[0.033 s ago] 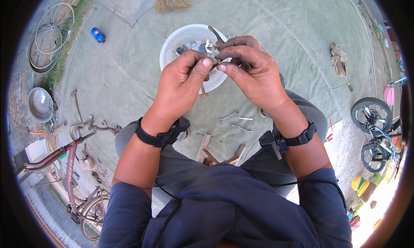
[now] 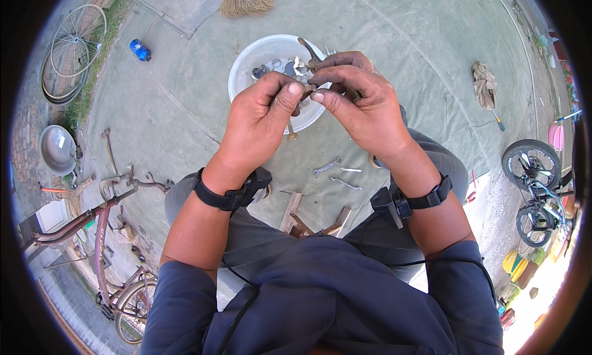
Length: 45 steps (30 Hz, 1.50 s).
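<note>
Above a white basin (image 2: 235,68), my left hand (image 2: 258,115) and my right hand (image 2: 365,108) meet at the fingertips. Between them is a rusty metal part with a dark curved arm (image 2: 308,50) sticking up past my right fingers. Both thumbs and forefingers are pinched on its middle, which the fingers mostly hide. A thin rod with a yellowish end (image 2: 291,133) shows below my left fingers; whether it belongs to the part I cannot tell. Small dark metal pieces (image 2: 259,72) and a white scrap (image 2: 298,65) lie in the basin.
Spanners (image 2: 327,165) lie on the green ground sheet (image 2: 425,65) between my feet, near a wooden frame (image 2: 291,212). Leftward are a bicycle frame (image 2: 100,247), a metal bowl (image 2: 57,149) and a wheel (image 2: 75,39). A small bicycle (image 2: 534,164) lies at right. A broom (image 2: 246,0) is ahead.
</note>
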{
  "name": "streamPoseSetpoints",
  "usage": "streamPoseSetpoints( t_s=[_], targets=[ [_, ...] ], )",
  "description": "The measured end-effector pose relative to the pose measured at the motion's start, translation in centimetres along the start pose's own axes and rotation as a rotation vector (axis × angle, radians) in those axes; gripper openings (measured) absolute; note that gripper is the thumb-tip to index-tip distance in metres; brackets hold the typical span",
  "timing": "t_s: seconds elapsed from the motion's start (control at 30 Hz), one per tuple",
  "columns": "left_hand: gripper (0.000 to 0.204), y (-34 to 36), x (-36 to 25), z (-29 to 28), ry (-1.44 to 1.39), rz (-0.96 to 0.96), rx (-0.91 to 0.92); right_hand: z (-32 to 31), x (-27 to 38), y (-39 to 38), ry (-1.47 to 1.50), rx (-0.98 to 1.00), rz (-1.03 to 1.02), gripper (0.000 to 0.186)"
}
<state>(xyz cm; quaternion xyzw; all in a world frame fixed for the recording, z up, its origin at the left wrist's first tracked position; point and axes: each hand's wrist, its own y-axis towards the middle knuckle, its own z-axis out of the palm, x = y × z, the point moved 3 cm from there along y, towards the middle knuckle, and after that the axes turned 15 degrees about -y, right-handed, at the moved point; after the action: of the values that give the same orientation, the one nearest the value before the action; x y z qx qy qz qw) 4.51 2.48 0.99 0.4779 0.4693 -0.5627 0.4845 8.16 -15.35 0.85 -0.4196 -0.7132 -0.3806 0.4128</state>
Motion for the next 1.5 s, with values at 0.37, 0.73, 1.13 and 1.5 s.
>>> streamPoseSetpoints(
  t_s=[0.37, 0.73, 1.13, 1.5],
  targets=[
    [0.03, 0.8, 0.5, -1.1, -0.585, -0.314, -0.146, -0.3, -1.5, -0.1, 0.248, 0.048, 0.138, 0.018],
    [0.026, 0.6, 0.3, -1.0, -0.548, -0.276, -0.054, -0.5, -1.6, -0.1, 0.28, 0.063, 0.148, 0.021],
    [0.022, 0.1, -0.1, -0.3, -0.374, -0.295, 0.027, 0.0, -1.3, -0.3, 0.093, 0.103, 0.019, 0.021],
    [0.022, 1.0, 0.3, -3.0, -0.644, -0.263, -0.2, -2.3, -0.6, 0.4, 0.25, -0.068, 0.24, 0.034]
  ],
)
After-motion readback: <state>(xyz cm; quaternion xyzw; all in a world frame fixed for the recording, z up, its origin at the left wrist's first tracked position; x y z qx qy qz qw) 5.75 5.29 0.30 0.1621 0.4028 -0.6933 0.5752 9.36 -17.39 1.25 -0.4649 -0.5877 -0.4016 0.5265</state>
